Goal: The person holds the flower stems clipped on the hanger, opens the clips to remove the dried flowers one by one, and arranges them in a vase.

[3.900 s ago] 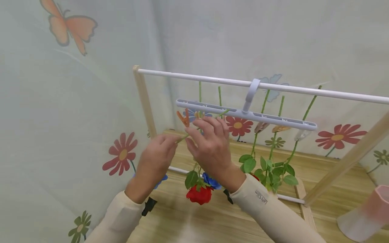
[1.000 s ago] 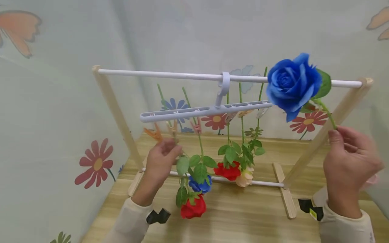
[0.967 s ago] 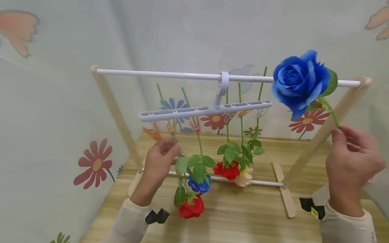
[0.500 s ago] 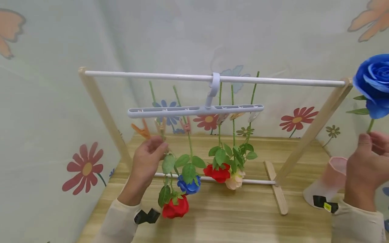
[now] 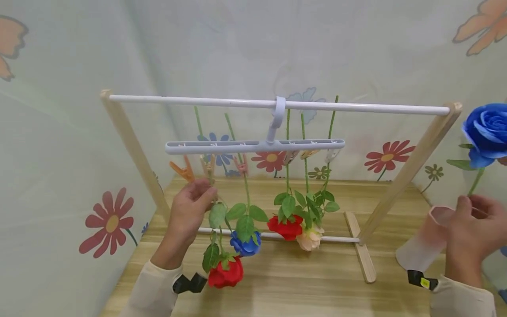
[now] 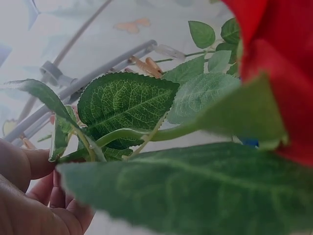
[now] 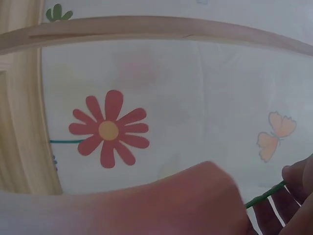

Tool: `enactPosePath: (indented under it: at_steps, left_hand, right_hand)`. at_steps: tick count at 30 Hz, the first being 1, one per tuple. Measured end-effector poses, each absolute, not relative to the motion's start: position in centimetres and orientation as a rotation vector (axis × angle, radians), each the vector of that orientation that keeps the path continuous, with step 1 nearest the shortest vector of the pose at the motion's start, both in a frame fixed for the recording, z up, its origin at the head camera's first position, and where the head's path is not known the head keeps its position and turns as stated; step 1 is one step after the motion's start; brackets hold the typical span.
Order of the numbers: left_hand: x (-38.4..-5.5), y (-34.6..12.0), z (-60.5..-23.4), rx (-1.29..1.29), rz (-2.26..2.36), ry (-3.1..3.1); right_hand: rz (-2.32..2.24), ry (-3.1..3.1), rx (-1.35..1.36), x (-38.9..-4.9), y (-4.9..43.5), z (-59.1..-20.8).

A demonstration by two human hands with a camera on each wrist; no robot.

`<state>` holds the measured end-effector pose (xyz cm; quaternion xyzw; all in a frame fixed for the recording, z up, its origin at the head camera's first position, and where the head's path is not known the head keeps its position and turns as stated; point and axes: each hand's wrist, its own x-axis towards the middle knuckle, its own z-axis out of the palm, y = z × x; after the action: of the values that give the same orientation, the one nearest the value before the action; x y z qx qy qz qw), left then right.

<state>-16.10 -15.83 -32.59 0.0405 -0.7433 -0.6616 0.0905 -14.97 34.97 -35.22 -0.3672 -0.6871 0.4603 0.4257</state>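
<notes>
My left hand (image 5: 190, 211) pinches the stem of a red rose (image 5: 225, 273) that hangs head-down under a beige clip (image 5: 208, 166). Its green leaves and red petals fill much of the left wrist view. At the far right, my right hand (image 5: 475, 231) holds a blue rose (image 5: 487, 132) upright by its stem, beside the mouth of a pink and white vase (image 5: 421, 242). The right wrist view shows the green stem (image 7: 266, 194) between the fingers, meeting the vase's rim; its lower end is hidden. An orange clip (image 5: 183, 169) left of the beige one grips no stem.
A pale hanger (image 5: 222, 147) hooks over the white rod (image 5: 190, 101) of a wooden stand (image 5: 412, 176). Further clips hold another blue rose (image 5: 246, 242), a red rose (image 5: 286, 226) and a cream rose (image 5: 310, 237), all upside down over the wooden table (image 5: 293, 286).
Both hands were together at the left clips; the right has since carried the blue rose far right and lowered it beside the vase. The left hand keeps its pinch below the clips.
</notes>
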Motion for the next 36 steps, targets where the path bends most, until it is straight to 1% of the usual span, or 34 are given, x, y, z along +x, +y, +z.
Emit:
enactPosePath:
  at_steps: [6,13,20,22,27,36]
  left_hand:
    - [-16.2,-16.1,-32.2,0.138,-1.961,-2.241]
    - [-16.3,-16.4,-32.6,0.159,-1.978,-2.224]
    - [-17.0,-16.4,-32.8,0.173,-2.0,-2.245]
    - [-17.2,-16.3,-32.7,0.172,-2.007,-2.254]
    - [-17.8,-16.0,-32.7,0.143,-2.004,-2.247]
    - [-17.9,-15.9,-33.3,0.137,-2.049,-2.192]
  right_hand:
    - [1.058,-1.723,-0.941,-14.8,35.4,-36.5]
    - [1.02,-1.848,-1.047,-14.8,35.6,-36.9]
    - [1.036,-1.757,-1.019,-13.4,34.2,-37.0]
    - [1.03,-1.715,-0.971,-12.8,33.2,-36.7]
    - [0.982,-1.668,-0.82,-11.9,28.7,-35.4]
    - [1.184,-1.734,-0.376,-13.2,21.5,-34.5]
